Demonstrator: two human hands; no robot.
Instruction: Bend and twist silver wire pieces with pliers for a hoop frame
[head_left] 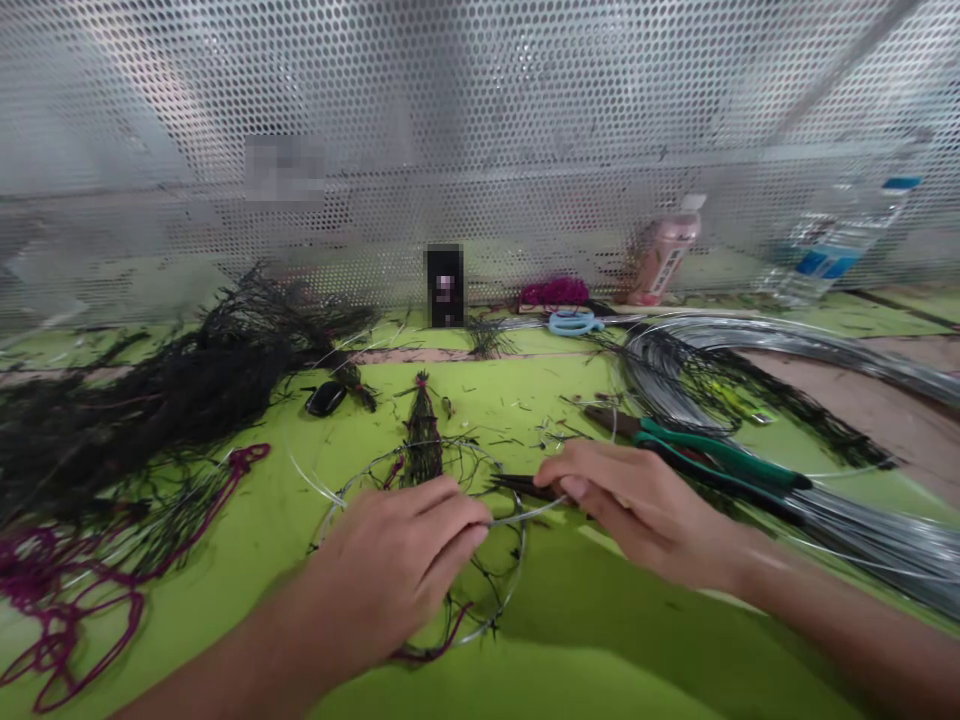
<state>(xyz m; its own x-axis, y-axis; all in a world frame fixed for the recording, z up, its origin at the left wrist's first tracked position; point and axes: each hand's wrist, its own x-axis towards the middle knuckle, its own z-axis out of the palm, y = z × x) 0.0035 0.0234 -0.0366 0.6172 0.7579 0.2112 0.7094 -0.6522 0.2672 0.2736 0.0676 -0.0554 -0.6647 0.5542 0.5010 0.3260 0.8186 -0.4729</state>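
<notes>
My left hand [409,570] is closed, fingertips pinching a thin silvery wire [521,516]. The wire runs across to my right hand [637,510], where thumb and forefinger pinch its other part. A dark, narrow-pointed tool [517,484] juts out from beneath my right fingers; its handle is hidden, and I cannot tell whether it is held. Below and around the left hand lies a wire ring [517,565] with dark knotted strands. A tied bundle of dark strands [424,435] lies over the ring's far side. Green-handled pliers [720,465] rest just beyond my right hand.
A large heap of black strands [150,390] and tangled magenta cord [67,590] lie at left. Coiled wire [660,370] spreads along the right. Light-blue scissors [574,323], a pink bottle [667,255] and a water bottle [832,250] stand or lie near the perforated metal panel [480,130].
</notes>
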